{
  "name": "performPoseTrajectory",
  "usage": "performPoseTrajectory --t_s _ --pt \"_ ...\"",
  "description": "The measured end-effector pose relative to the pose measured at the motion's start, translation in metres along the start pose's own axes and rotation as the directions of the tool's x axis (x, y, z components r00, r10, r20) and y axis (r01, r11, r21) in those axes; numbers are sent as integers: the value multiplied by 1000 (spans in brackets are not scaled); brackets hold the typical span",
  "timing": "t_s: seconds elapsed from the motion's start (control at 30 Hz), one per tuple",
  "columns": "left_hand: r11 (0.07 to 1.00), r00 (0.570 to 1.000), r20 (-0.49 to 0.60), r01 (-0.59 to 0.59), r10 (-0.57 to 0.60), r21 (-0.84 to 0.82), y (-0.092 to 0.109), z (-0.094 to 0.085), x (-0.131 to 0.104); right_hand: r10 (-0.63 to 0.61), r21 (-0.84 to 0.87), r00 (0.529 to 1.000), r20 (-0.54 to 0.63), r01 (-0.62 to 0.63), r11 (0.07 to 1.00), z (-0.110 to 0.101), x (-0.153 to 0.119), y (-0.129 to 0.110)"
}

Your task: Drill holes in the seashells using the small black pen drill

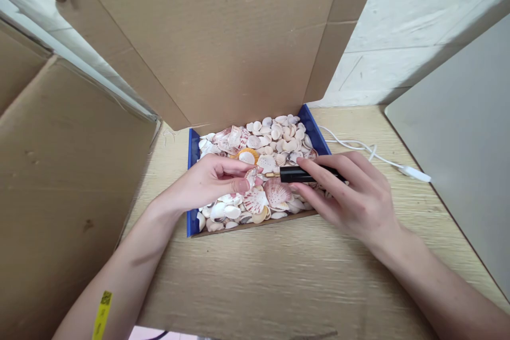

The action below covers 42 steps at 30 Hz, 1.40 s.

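My left hand (223,178) pinches a small whitish seashell (252,176) between thumb and fingers, above a shallow box of shells. My right hand (350,191) grips a black pen-style drill (297,174) with a brass-coloured tip. That tip points left at the held shell; whether it touches I cannot tell. Below both hands lies the box (193,170) with blue side walls, filled with many shells. Among them are a pinkish scallop shell (278,192) dotted with small holes, a red-and-white scallop shell (255,200) and an orange-rimmed shell (248,156).
A large cardboard sheet (223,37) stands upright behind the box, and a cardboard box (71,170) is at the left. A white cable (354,144) with an inline plug (414,173) lies at the right, near a grey panel (458,117). Everything rests on a wooden table (247,281).
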<state>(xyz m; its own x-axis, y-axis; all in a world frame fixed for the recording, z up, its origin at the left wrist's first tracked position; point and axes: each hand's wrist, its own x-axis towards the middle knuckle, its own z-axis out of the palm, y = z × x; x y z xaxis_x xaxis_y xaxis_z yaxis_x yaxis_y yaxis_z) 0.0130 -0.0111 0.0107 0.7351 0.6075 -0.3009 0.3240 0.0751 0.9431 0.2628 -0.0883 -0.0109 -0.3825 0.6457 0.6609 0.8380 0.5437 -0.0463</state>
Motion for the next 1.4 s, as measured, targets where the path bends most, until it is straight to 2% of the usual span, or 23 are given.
performPoseTrajectory --t_s 0.2,0.37,0.47,0.57,0.73,0.87,1.1,1.27,1.4 --pt "1000 1000 30 4 -4 8 0 0 -1 -48 -37 998 -41 46 998 -3 0 0" --pt "1000 997 71 4 -4 1 2 0 -1 -159 -96 983 -96 150 984 -9 4 -1" --pt "1000 996 87 11 -12 11 3 0 -1 -161 -88 982 -94 153 984 -9 5 -1" --pt "1000 997 77 -7 5 27 5 0 -2 -118 -46 992 -37 116 992 -6 4 0" --pt "999 999 -10 -51 51 -15 4 0 -3 5 0 992 123 -5 1000 -2 0 -2" --pt "998 997 -43 -56 56 1 2 1 -2 -10 15 986 164 7 1000 -3 -1 -2" --pt "1000 997 -71 -31 31 2 2 4 0 -33 11 996 86 32 999 -2 -1 1" --pt "999 1000 17 -24 24 31 1 2 0 -104 -25 994 -43 103 994 -3 -2 2" --pt "996 998 45 -36 33 87 -2 1 0 -118 -31 990 -81 116 993 -3 -2 2"
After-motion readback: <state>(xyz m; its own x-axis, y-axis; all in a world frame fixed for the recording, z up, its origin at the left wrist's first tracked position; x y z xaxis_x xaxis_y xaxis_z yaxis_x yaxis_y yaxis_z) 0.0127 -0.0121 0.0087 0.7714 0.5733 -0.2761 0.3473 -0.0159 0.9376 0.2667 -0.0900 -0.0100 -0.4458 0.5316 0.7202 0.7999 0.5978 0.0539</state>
